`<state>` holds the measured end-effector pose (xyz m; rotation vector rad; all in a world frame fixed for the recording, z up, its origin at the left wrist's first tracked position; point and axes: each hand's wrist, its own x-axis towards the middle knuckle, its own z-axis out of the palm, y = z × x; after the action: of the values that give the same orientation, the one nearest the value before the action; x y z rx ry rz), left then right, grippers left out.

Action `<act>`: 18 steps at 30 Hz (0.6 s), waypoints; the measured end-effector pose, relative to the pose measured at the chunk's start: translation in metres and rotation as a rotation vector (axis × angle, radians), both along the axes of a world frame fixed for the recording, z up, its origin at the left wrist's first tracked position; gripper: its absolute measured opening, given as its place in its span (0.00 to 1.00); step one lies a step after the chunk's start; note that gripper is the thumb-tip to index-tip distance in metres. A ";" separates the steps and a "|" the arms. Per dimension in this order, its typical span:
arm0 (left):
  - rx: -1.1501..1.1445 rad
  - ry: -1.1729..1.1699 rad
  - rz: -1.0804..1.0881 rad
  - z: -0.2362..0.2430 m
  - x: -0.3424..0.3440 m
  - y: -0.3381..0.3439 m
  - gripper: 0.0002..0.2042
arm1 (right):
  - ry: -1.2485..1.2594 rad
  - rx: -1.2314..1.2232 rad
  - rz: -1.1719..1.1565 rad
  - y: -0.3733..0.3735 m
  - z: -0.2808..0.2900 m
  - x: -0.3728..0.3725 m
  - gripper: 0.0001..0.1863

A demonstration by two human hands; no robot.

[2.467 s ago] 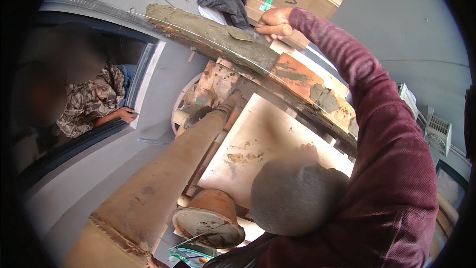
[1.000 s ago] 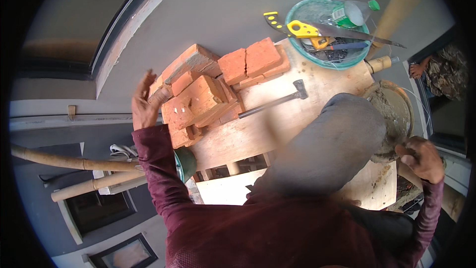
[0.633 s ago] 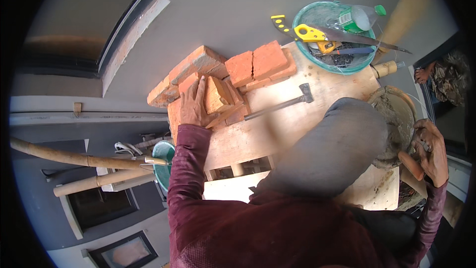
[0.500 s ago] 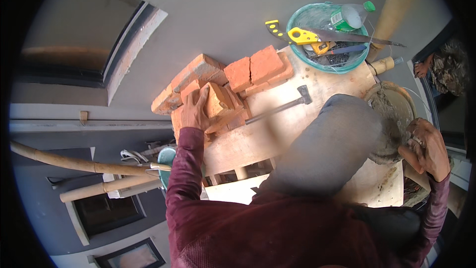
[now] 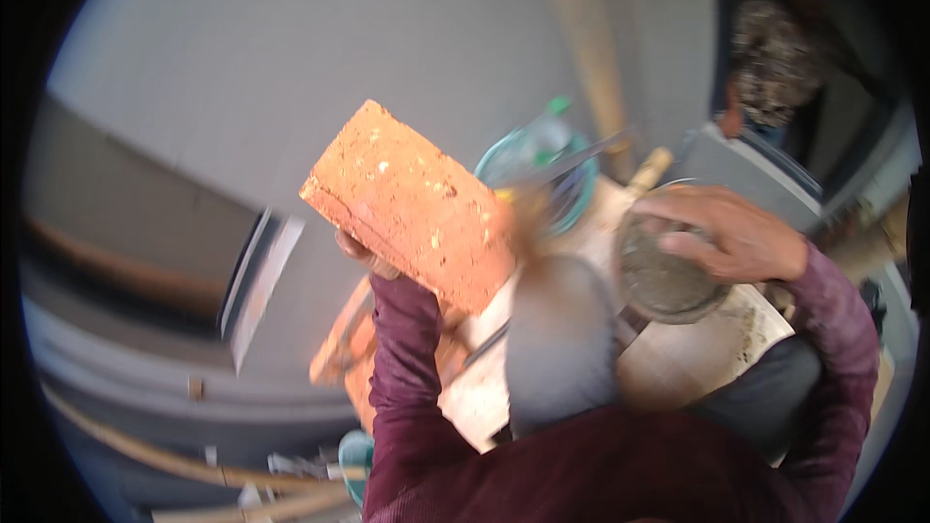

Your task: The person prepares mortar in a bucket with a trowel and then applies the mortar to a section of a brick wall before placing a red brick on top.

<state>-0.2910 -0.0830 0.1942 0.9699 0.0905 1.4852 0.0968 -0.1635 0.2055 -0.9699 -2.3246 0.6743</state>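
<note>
In my left hand (image 5: 363,254) is an orange-red brick (image 5: 412,208), raised and tilted, its broad pitted face showing. Most of that hand is hidden behind the brick; a few fingers show at its lower left edge. My right hand (image 5: 731,232) is over a round bucket of wet grey mortar (image 5: 668,276) at the right. Its thumb and forefinger point left and the other fingers look bent in, around something too blurred to make out. Below the raised brick, more bricks (image 5: 363,339) lie on the wooden board (image 5: 484,397), partly covered by my left arm.
A teal basin (image 5: 584,203) with a green-capped bottle (image 5: 547,131) and a saw (image 5: 591,155) stands against the grey wall (image 5: 387,29). My knee (image 5: 562,349) juts over the board. Another person (image 5: 770,68) is beyond the opening at upper right. Bamboo poles (image 5: 194,465) lie lower left.
My left hand has lifted a brick off the pile and holds it up. My right hand has shifted from the bucket's right side to above it. The view has swung.
</note>
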 end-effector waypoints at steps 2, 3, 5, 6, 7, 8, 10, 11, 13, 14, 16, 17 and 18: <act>-0.015 0.004 -0.135 0.019 0.071 0.012 0.41 | 0.163 -0.121 -0.061 -0.004 0.018 0.002 0.28; 0.005 0.066 -0.176 0.030 0.112 0.012 0.41 | 0.226 -0.131 -0.105 -0.013 0.029 0.013 0.31; 0.007 0.189 -0.212 0.031 0.167 0.012 0.41 | 0.348 0.038 -0.173 -0.024 0.032 0.028 0.37; -0.019 0.208 -0.262 0.024 0.190 0.009 0.41 | 0.342 0.053 -0.228 -0.031 0.032 0.035 0.37; -0.045 0.230 -0.309 0.022 0.213 0.002 0.40 | 0.340 0.066 -0.274 -0.037 0.031 0.039 0.38; -0.061 0.242 -0.355 0.019 0.238 -0.002 0.40 | 0.299 -0.064 -0.340 -0.047 0.039 0.049 0.38; -0.025 0.231 -0.401 0.017 0.270 -0.010 0.40 | 0.431 -0.078 -0.442 -0.071 0.040 0.079 0.38; -0.007 0.226 -0.416 0.012 0.279 -0.009 0.39 | 0.499 -0.082 -0.487 -0.085 0.038 0.095 0.40; 0.072 0.371 -0.567 0.027 0.292 -0.022 0.43 | 0.269 0.102 -0.665 -0.127 0.047 0.126 0.33; 0.199 0.546 -0.561 0.046 0.304 -0.041 0.47 | 0.300 0.260 -0.713 -0.144 0.053 0.142 0.32; 0.429 0.877 -0.661 0.067 0.353 -0.084 0.54 | 0.388 0.269 -0.883 -0.184 0.067 0.167 0.47; 0.638 0.861 -0.627 0.055 0.385 -0.098 0.57 | 0.325 0.204 -0.967 -0.207 0.071 0.177 0.53; 0.846 0.840 -0.518 0.058 0.405 -0.109 0.60 | 0.166 0.176 -0.980 -0.215 0.078 0.180 0.55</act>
<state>0.1138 -0.1921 0.2521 2.0751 -0.1944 0.5238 0.2770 -0.3780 0.2833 -1.6726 -1.4468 0.1249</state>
